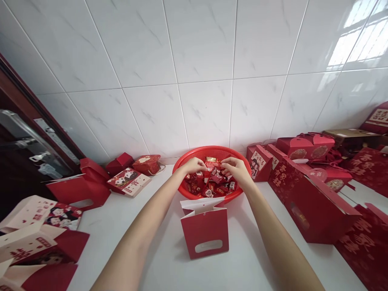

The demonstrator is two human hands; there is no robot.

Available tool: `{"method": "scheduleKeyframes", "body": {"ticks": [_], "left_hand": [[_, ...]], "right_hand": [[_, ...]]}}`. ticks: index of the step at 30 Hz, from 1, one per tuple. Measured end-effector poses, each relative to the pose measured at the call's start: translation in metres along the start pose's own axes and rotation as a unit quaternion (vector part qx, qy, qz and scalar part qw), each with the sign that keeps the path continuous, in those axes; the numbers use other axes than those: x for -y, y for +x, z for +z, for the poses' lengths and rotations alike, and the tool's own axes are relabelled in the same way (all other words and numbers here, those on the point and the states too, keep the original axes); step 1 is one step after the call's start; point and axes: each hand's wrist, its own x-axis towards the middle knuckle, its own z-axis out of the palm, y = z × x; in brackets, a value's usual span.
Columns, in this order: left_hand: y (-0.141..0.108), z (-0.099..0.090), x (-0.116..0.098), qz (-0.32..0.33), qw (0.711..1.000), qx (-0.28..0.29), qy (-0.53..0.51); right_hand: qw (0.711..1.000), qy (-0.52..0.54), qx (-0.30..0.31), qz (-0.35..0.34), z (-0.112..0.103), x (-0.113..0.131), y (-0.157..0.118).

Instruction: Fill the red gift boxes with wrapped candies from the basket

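A round red plastic basket (209, 150) stands against the wall, filled with red wrapped candies (216, 176). My left hand (195, 166) is over its left side, with the fingers closed together; what they hold, if anything, is too small to tell. Over the right side, my right hand (235, 167) has its fingers curled down at the candies, and whether they pinch one cannot be made out. In front of the basket an upright red paper box (205, 230) stands with its top open and a clear oval window low on its front.
Several red and cream gift boxes (60, 216) sit on the left of the white table (160, 262). More red boxes (315, 194) line the right side. A tiled wall (206, 113) rises behind, and a dark door with a metal handle (18, 125) is at the far left.
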Motion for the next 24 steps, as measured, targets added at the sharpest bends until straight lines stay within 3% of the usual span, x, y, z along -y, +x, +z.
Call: {"method": "scheduleKeyframes", "body": {"ticks": [6,14,17,20,22,24], "left_hand": [[0.004,-0.002,-0.014,0.037,0.994,-0.070,-0.077],[0.010,0.026,-0.076,0.168,0.964,-0.064,-0.196],[0.013,0.034,-0.083,0.181,0.950,-0.107,-0.231],[0.015,0.037,-0.078,0.148,0.948,-0.143,-0.241],[0.014,0.039,-0.071,0.113,0.969,-0.088,-0.201],[0.011,0.043,-0.065,0.083,0.987,0.010,-0.136]], "right_hand": [[0.999,-0.022,0.044,0.001,0.000,0.000,0.000],[0.996,0.025,0.088,0.023,-0.002,0.008,-0.003],[0.997,0.051,0.059,0.019,-0.004,0.006,-0.001],[0.997,0.073,-0.004,-0.006,-0.007,0.005,0.001],[0.995,0.092,-0.034,-0.025,-0.008,0.004,0.002],[0.992,0.110,-0.046,-0.030,-0.009,0.004,0.004]]}}
